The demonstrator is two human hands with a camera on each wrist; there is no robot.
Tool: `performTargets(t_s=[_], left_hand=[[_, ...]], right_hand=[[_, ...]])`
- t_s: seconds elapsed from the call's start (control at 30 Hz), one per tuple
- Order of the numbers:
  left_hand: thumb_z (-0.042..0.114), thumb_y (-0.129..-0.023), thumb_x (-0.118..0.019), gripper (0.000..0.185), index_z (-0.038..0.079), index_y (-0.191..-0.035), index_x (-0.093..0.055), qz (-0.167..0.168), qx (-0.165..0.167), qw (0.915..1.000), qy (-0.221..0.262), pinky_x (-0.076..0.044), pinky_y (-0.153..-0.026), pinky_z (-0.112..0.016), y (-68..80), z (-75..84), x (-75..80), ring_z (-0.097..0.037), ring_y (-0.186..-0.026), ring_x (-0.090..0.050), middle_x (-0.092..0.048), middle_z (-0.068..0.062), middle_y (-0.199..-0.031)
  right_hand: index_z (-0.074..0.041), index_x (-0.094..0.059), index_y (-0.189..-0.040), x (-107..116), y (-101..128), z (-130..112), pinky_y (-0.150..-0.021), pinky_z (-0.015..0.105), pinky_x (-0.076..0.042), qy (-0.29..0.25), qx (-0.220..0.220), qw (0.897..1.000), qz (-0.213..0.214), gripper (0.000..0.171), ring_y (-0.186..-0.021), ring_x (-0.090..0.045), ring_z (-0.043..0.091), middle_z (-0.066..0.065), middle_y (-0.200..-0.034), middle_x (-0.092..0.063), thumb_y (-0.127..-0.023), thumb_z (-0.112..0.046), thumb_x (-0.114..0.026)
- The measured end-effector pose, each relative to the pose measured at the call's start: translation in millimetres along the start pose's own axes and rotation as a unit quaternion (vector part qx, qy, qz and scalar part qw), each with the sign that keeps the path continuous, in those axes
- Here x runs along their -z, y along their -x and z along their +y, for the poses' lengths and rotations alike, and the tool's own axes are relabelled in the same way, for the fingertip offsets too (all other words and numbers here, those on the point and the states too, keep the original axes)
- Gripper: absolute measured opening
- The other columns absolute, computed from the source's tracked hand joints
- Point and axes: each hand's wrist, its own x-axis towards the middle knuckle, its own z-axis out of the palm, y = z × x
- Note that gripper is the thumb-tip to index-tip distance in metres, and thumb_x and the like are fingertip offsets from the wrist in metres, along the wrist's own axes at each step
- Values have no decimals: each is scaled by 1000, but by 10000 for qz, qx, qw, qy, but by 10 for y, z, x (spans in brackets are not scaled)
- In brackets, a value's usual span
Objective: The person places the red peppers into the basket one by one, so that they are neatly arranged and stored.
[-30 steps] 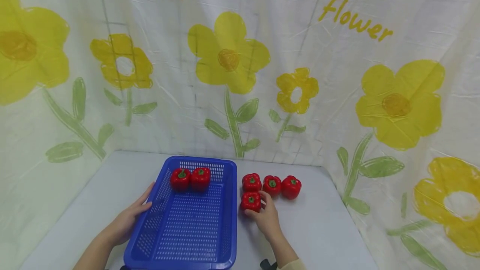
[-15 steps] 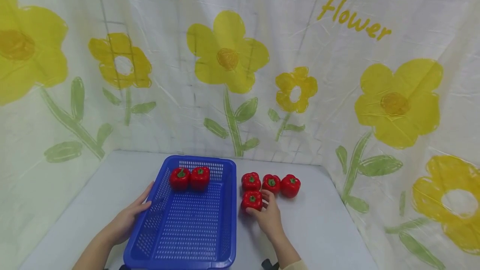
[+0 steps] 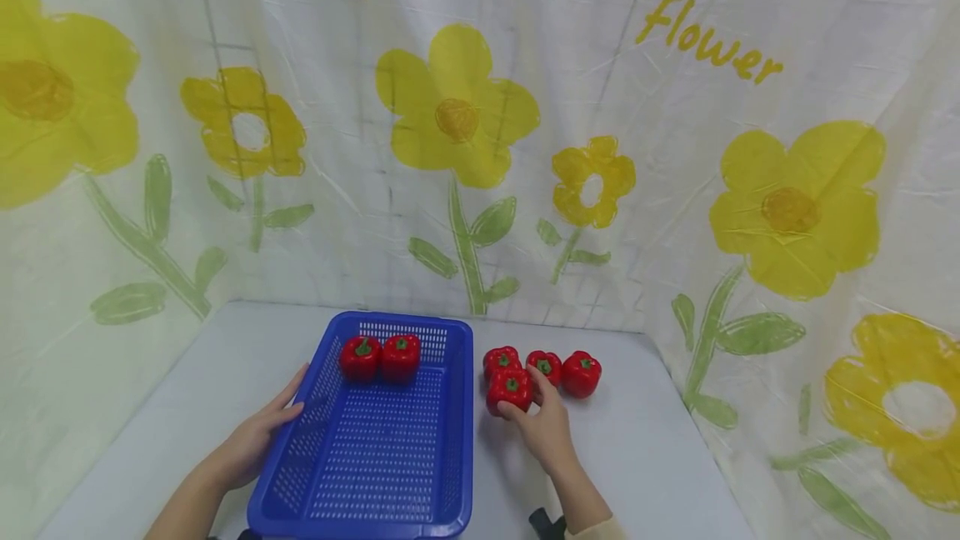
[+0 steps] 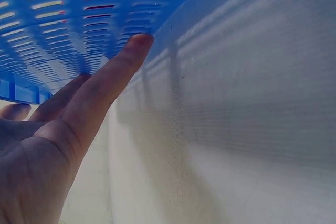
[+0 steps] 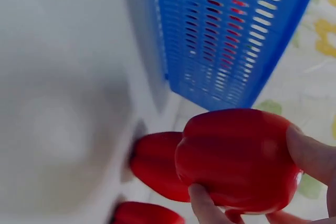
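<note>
A red bell pepper [image 3: 511, 390] with a green stem is in my right hand [image 3: 546, 430], pinched between thumb and fingers. The right wrist view shows this pepper [image 5: 236, 158] off the table, in front of another red bell pepper [image 5: 158, 163]. My left hand [image 3: 251, 444] lies along the left side of a blue perforated plastic basket [image 3: 273, 473]. Its straight fingers [image 4: 100, 95] touch the basket's slotted wall [image 4: 79, 30] in the left wrist view. Inside the basket, two red bell peppers [image 3: 401, 358] sit side by side at the far end.
On the white table [image 3: 637, 457], right of the basket, stand three more bell peppers, one partly behind the held one; the rightmost pepper [image 3: 581, 374] shows fully. A curtain with yellow flowers [image 3: 457, 119] hangs behind the table. A small black object [image 3: 546, 523] shows by my right wrist.
My right hand has raised the front bell pepper off the table and moved slightly away from me and to the right. My left hand and the basket stay in place.
</note>
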Motion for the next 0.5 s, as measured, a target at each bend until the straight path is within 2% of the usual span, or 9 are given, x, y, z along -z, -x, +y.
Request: performTargets(t_s=[0.33, 0.5], left_hand=[[36, -112, -22, 63, 42, -156, 21, -17, 23, 10000, 9, -45, -109, -54, -14, 1, -9, -56, -148, -15, 27, -22, -163], [36, -112, -23, 62, 44, -156, 20, -5, 70, 10000, 33, -45, -108, -54, -14, -3, 4, -51, -148, -25, 25, -23, -164]], right_hand=[[-17, -48, -149, 40, -45, -248, -94, 52, -57, -170, 251, 9995, 67, 82, -132, -52, 38, 14, -146, -54, -78, -34, -87], [-19, -49, -147, 43, -58, -386, -100, 55, -52, -257, 329, 9991, 65, 80, -134, -52, 36, 11, -146, -54, -78, -35, -87]])
